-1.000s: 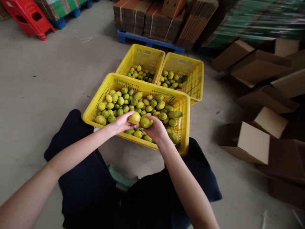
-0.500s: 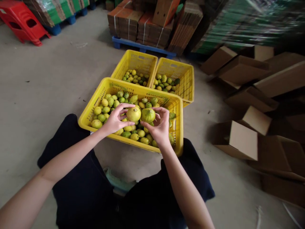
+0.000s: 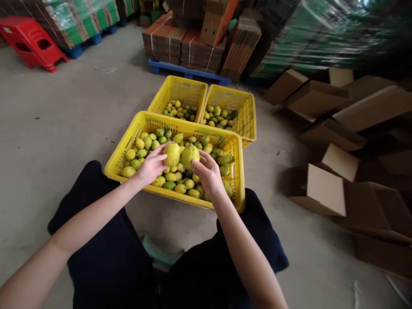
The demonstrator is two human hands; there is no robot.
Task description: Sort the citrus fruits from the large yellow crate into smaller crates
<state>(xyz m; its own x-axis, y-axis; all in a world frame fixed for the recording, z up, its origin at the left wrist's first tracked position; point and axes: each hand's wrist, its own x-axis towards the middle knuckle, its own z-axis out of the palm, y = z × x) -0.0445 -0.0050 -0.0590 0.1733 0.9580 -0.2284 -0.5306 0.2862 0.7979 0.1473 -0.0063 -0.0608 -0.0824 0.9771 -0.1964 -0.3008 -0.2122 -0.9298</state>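
- left fruit: plump, lemon-like, mostly yellow with a faint green tinge. held in left hand, thumb on the near side, wrapped from the outer side.
- right fruit: roundish, yellow-green, greener around the top end, which faces up and away. held in right hand, thumb across its lower near face.
- both: similar size, side by side, narrow gap, above the loose fruit in the front yellow crate.

Two bare forearms, dark navy trousers
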